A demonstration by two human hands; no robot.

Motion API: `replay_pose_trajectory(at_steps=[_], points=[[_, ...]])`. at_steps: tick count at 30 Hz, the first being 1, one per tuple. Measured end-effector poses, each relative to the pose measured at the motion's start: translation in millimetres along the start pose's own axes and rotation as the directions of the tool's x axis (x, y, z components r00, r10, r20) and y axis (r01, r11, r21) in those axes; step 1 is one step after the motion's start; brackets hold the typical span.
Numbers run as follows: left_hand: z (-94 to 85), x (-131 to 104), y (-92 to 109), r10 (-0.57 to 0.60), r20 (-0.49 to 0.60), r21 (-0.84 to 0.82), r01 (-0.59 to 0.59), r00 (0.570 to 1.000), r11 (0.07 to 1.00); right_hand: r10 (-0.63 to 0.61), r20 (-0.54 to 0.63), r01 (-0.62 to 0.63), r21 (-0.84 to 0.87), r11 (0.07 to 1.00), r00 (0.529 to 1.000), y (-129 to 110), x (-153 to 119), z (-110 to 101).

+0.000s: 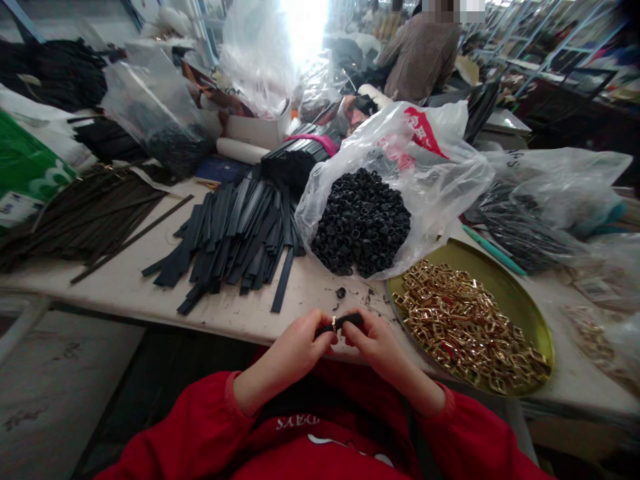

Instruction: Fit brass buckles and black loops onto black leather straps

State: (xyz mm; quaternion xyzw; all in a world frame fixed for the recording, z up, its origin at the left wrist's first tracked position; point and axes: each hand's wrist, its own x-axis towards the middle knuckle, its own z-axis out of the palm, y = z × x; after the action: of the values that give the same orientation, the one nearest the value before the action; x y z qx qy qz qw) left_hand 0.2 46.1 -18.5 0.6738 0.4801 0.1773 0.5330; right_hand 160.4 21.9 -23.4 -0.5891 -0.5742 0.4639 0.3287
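Both my hands meet at the table's front edge around a short black strap (351,319). A small gold buckle (334,325) sits on the strap between them. My left hand (311,335) is closed on the strap's left part, fingers beside the buckle. Pinched in my right hand (369,337) is the right part of the strap. Just beyond my hands lies a single black loop (341,293). Many more black loops (363,220) fill an open plastic bag (440,180). To the right, a round gold tray (543,333) bears a heap of gold buckles (465,320).
Black strips (240,233) lie fanned out left of the bag, near a tied bundle (300,153). Brown straps (95,213) cover the table's left side. A teal pen-like tool (494,250) and filled plastic bags (550,193) stand right. Another person (423,53) is at the back.
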Motion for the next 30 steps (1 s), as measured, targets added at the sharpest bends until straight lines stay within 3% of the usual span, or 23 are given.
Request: replay_pose_trajectory(at_steps=[3,6,9,12,14,16,19,21,23,25,26,28,30], points=[[0.0,2,-6,-0.055,0.049,-0.169,0.063,0.997,0.984,-0.008,0.021,0.009,-0.017,1.000,1.000,-1,1,2],[3.2,4,-11,-0.105,0.016,-0.245,0.106,0.994,0.964,-0.067,0.007,0.067,-0.115,0.991,0.998,-4,-3,5],[5.1,3,-11,-0.039,-0.059,-0.145,0.030,0.997,0.989,-0.135,0.039,0.140,-0.215,0.967,0.990,-4,-5,3],[3.1,1,-8,0.087,-0.046,0.010,-0.087,0.995,0.996,-0.177,0.129,0.206,-0.261,0.943,0.976,0,4,-8],[0.2,1,-9,0.089,-0.062,0.053,-0.086,0.994,0.995,-0.220,0.097,0.241,-0.379,0.894,0.971,4,18,-18],[-2.7,2,-11,0.040,-0.102,0.037,-0.037,0.994,0.999,-0.274,0.078,0.269,-0.563,0.781,0.958,9,35,-25],[-5.2,1,-15,-0.024,-0.117,-0.014,0.022,0.993,1.000,-0.255,0.174,0.298,-0.730,0.615,0.951,17,55,-26],[-5.9,-2,-16,-0.051,-0.130,-0.028,0.048,0.990,0.998,-0.238,0.138,0.261,-0.735,0.626,0.961,18,60,-23],[-6.2,-5,-14,-0.049,-0.173,-0.025,0.046,0.984,0.999,-0.218,0.027,0.189,-0.606,0.773,0.976,16,57,-19],[-6.1,-8,-8,-0.007,-0.246,-0.012,0.005,0.969,1.000,-0.113,-0.039,0.100,-0.255,0.962,0.993,9,46,-16],[-5.6,-9,-5,0.022,-0.282,-0.005,-0.024,0.959,1.000,-0.039,-0.029,0.039,-0.021,0.999,0.999,4,39,-14],[-3.4,-12,2,0.078,-0.322,0.011,-0.078,0.943,0.997,0.088,0.045,-0.098,0.391,0.915,0.995,-4,25,-9],[0.2,-14,7,0.117,-0.309,0.042,-0.110,0.944,0.993,0.158,0.069,-0.167,0.608,0.776,0.985,-9,12,-5]])
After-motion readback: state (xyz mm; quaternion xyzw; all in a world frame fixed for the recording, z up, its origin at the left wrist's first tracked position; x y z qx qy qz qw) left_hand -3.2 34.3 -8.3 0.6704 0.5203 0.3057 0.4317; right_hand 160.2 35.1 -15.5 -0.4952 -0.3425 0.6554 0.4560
